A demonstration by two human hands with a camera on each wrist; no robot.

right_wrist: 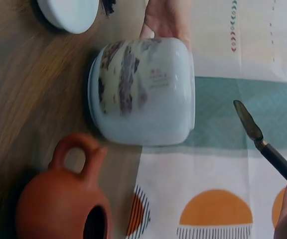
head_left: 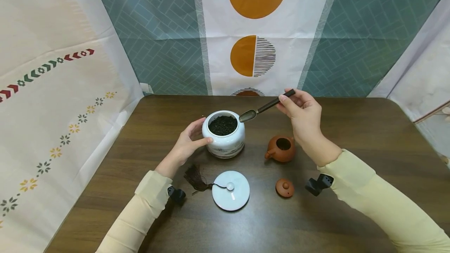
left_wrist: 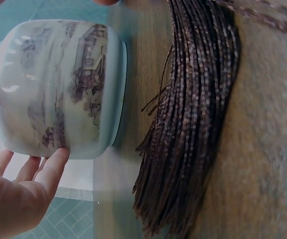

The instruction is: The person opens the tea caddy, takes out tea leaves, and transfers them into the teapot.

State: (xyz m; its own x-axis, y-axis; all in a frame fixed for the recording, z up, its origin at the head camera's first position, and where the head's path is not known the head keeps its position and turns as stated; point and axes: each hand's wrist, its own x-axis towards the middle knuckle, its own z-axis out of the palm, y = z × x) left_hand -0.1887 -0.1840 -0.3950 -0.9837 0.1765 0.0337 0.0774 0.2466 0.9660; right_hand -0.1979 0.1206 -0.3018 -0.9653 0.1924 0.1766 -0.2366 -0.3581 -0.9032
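Observation:
A white porcelain tea jar [head_left: 225, 144] with a painted landscape stands on the table, filled with dark tea leaves [head_left: 223, 125]. My left hand [head_left: 188, 141] holds it from the left, thumb at the front near the rim and fingers along the side. Pinched by its dark handle, a metal tea scoop [head_left: 263, 107] slants down from my right hand [head_left: 304, 116]. Its bowl overlaps the jar's right rim in the head view; the right wrist view shows the scoop [right_wrist: 255, 134] apart from the jar, beyond its mouth. No heap of leaves shows on it.
A lidless clay teapot [head_left: 277, 155] sits right of the jar, below my right hand. Its small clay lid [head_left: 285, 187] lies nearer me. The jar's white lid [head_left: 237, 198], with a brown tassel [head_left: 197, 179] tied to its knob, rests in front of the jar. Patterned cloth [head_left: 161, 50] hangs behind.

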